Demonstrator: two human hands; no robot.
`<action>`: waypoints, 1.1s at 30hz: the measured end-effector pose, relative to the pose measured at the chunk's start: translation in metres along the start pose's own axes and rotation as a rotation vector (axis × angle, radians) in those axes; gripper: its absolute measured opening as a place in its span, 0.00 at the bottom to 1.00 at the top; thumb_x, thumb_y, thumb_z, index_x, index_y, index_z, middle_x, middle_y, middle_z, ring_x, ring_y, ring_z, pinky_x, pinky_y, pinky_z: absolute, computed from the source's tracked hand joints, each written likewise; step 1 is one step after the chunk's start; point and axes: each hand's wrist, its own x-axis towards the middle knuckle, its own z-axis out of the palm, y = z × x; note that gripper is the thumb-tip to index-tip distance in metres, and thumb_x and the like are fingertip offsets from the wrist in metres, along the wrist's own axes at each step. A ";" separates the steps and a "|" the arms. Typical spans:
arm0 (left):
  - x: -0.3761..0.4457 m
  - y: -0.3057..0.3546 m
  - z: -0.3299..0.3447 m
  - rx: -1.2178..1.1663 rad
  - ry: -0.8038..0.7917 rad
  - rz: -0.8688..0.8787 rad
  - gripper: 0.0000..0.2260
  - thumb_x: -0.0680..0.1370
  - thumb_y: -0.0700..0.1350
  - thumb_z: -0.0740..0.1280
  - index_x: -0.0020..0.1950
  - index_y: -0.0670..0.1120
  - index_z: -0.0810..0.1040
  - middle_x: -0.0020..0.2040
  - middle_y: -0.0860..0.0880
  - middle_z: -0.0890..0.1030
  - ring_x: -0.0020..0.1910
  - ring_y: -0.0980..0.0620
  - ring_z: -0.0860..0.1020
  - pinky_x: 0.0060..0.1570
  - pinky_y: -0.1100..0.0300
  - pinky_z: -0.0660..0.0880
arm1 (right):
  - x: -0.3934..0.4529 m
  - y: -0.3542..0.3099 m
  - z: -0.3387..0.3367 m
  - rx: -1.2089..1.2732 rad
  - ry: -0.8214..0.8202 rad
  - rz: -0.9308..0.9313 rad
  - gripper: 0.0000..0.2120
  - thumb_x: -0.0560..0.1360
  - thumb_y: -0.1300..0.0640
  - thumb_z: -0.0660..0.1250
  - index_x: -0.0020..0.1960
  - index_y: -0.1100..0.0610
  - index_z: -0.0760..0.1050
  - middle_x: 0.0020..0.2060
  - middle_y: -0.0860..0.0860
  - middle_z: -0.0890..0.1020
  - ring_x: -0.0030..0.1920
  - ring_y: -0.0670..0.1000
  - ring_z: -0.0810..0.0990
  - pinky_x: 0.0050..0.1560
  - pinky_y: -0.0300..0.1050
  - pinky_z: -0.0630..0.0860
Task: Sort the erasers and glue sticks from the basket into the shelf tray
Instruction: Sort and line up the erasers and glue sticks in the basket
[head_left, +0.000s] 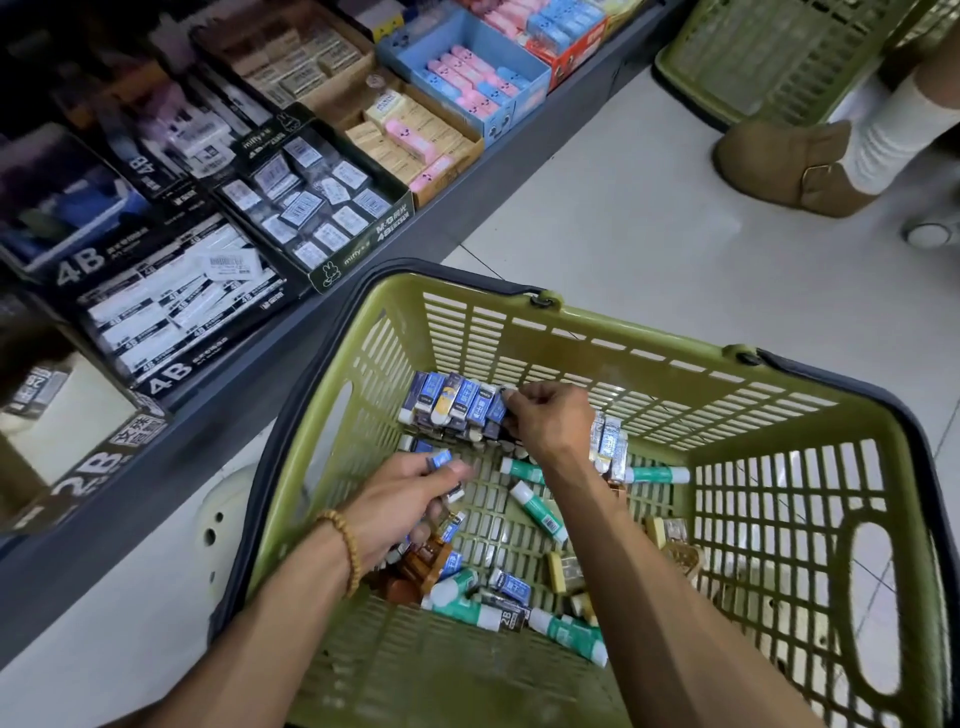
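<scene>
Both hands are down inside the olive-green slotted plastic basket (613, 332), which sits on the pale tiled floor (649, 218) right beside the dark grey low shelf (218, 415). The right hand (545, 421) is at the far end of the basket, fingers curled, pinching the end of a row of blue-and-white wrapped erasers (457, 402) lined up side by side against the far wall. The left hand (410, 499), with a wooden bead bracelet (345, 545) at the wrist, is curled round a small clutch of blue-wrapped erasers (440, 460), thumb pressed on top; just how many it holds is hard to tell.

Loose on the basket floor between and below the hands lie white-and-teal glue sticks (537, 512), some tilted, some flat, with more near the closest wall. Brown and tan wrapped erasers (566, 571) are scattered among them, and a dark eraser marked 2B lies just beside the nearest glue sticks. Another short stack of blue-and-white erasers stands just right of the right wrist.

Up on the shelf, the black cardboard tray of small white-labelled erasers (311, 202) sits open, next to black trays marked 4B (176, 306), a tan box and a blue box of pink and blue erasers (467, 83). At top right, a second green basket (769, 57) and someone's brown shoe with a white sock (795, 166).
</scene>
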 end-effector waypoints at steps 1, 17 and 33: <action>0.003 -0.001 -0.001 -0.013 0.025 0.022 0.07 0.78 0.44 0.68 0.53 0.44 0.80 0.31 0.52 0.73 0.28 0.58 0.68 0.23 0.67 0.64 | 0.000 -0.001 0.001 0.002 0.018 -0.013 0.06 0.73 0.57 0.76 0.38 0.56 0.83 0.33 0.54 0.85 0.37 0.55 0.86 0.43 0.53 0.84; -0.002 0.014 0.022 -0.360 0.126 0.080 0.06 0.80 0.34 0.62 0.52 0.38 0.78 0.36 0.46 0.81 0.28 0.55 0.74 0.25 0.64 0.68 | -0.061 -0.002 -0.037 0.104 -0.549 -0.003 0.05 0.77 0.64 0.71 0.47 0.67 0.79 0.35 0.57 0.83 0.31 0.49 0.81 0.35 0.41 0.79; -0.008 0.000 0.018 -0.111 0.282 0.123 0.12 0.73 0.29 0.70 0.49 0.45 0.80 0.48 0.46 0.85 0.45 0.48 0.84 0.47 0.52 0.81 | -0.023 -0.002 -0.055 0.206 -0.184 0.107 0.03 0.75 0.69 0.68 0.43 0.65 0.78 0.30 0.57 0.78 0.25 0.48 0.70 0.27 0.41 0.68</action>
